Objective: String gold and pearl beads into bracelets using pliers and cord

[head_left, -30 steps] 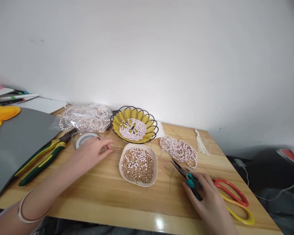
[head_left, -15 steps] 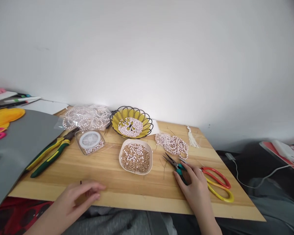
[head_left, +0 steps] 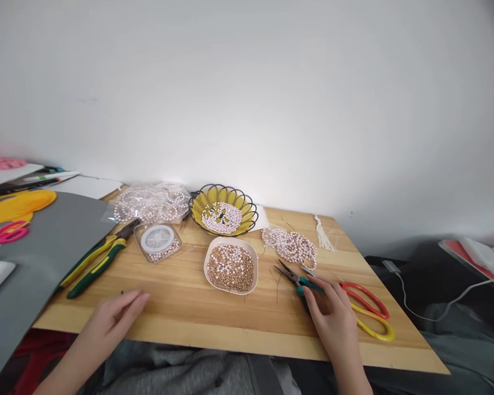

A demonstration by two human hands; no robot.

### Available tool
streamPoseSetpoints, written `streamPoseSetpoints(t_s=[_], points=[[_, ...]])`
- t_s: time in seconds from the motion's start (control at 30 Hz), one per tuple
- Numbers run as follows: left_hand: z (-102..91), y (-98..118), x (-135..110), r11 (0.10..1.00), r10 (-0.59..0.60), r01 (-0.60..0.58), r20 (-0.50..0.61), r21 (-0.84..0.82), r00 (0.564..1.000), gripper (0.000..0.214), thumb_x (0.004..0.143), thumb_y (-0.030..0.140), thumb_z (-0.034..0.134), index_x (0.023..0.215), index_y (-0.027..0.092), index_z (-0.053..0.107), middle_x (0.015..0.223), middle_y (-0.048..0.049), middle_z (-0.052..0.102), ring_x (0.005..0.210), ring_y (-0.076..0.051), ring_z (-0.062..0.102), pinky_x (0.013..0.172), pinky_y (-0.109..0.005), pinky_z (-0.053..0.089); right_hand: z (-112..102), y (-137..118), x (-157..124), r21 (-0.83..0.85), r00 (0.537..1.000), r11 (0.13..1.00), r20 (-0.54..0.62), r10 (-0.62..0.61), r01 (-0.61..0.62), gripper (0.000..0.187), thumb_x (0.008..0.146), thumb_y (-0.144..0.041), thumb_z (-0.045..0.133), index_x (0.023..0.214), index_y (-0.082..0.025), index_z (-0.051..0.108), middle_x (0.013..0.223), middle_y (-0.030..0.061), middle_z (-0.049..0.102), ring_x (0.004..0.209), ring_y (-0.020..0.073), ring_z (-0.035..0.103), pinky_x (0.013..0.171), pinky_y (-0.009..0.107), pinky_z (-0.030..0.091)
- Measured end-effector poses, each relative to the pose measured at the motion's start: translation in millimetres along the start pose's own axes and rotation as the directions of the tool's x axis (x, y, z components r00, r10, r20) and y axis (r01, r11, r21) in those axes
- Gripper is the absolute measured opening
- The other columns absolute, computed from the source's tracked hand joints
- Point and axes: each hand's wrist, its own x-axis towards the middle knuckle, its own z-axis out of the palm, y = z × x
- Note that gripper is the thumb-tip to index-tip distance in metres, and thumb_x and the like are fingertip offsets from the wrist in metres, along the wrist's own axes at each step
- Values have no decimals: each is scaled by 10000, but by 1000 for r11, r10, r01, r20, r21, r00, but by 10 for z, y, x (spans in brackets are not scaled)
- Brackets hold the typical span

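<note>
My right hand (head_left: pixel 333 312) rests at the right of the table, its fingers closed around the teal handles of needle-nose pliers (head_left: pixel 288 271), whose dark jaws point to the upper left. Beside that hand lie scissors (head_left: pixel 381 312) with one red and one yellow handle loop. My left hand (head_left: pixel 117 315) is over the table's front left, thumb and fingers drawn together, with nothing visible in them and a small dark spot on one finger. Between the hands sits a cream bowl (head_left: pixel 207 269) of gold and pale pink beads. Thin wire pins (head_left: pixel 277 285) lie by the pliers' tips.
Behind the bowl stands a yellow-black basket (head_left: pixel 247 206) with pink beads. Bead strands (head_left: pixel 292 247) and a white tassel (head_left: pixel 323 233) lie right. Leftward are a clear case (head_left: pixel 177 249), bagged beads (head_left: pixel 152 203), green-yellow pliers (head_left: pixel 94 269) and pink scissors (head_left: pixel 8 235) on a grey mat (head_left: pixel 66 236).
My left hand has shifted left and its thumb and fingers have come together. My right hand stays on the needle-nose pliers. The view has swung slightly left.
</note>
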Motion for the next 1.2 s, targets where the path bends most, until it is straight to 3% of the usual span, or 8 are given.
streamPoseSetpoints(t_s=[0.17,0.23,0.4,0.53,0.77,1.0,1.13,1.2], points=[[-331,82,764,995,-54,60,-70,76,996,323,916,553,505,871,240,572,824,-16,696,757,-216,687,671,-284,536,31,61,11,-3,1000,1000,-10,-18,18,307,984,-493,562,1060,-215,665,1003,103,713,943,313,677,849,454,520],[-361,165,1172,948,-130,146,-72,284,989,348,911,517,486,1049,214,587,1043,-79,749,916,-260,727,804,-336,564,48,90,12,4,1000,1000,-5,-21,21,331,978,-518,562,1066,-217,668,999,104,716,930,317,680,841,459,522],[-114,285,2056,865,-110,141,-92,481,990,556,885,444,657,1308,96,560,1383,-267,595,1337,-436,513,1046,-509,463,71,127,0,33,1000,999,11,-4,4,318,969,-509,578,1076,-225,673,1036,105,722,974,325,686,859,468,529],[29,293,2396,832,-150,115,21,543,988,382,961,384,681,1260,151,632,1299,-132,651,1156,-298,647,973,-510,547,83,158,-16,45,1000,999,9,10,-10,320,970,-506,573,1088,-227,674,1052,109,721,987,326,691,866,475,535],[-173,338,2418,880,-97,89,-7,466,995,305,997,332,643,1249,161,647,1269,-111,673,1098,-263,679,940,-483,578,110,169,-29,48,998,997,-7,64,-64,356,972,-530,548,1114,-224,662,1057,122,717,1012,340,688,889,490,529],[-526,495,2038,989,-11,34,-161,145,987,412,1035,371,387,1229,154,680,1234,-134,759,1064,-284,735,928,-401,601,66,116,17,3,997,1000,-73,20,-20,406,984,-563,523,1102,-199,659,1038,137,725,980,343,689,883,489,518],[-381,666,1686,917,-94,91,11,-388,995,364,921,458,597,1113,169,707,1061,-125,805,835,-234,770,699,-325,655,11,-110,96,-48,976,998,-214,-43,33,391,980,-539,551,1047,-179,688,986,139,749,925,351,683,884,529,487],[-209,747,1537,842,-76,156,172,-516,982,312,869,452,698,1032,187,720,961,-97,811,729,-200,750,643,-303,645,-7,-363,178,107,982,994,-190,-9,30,263,982,-426,588,1047,-192,687,993,121,749,943,318,694,857,472,516]])
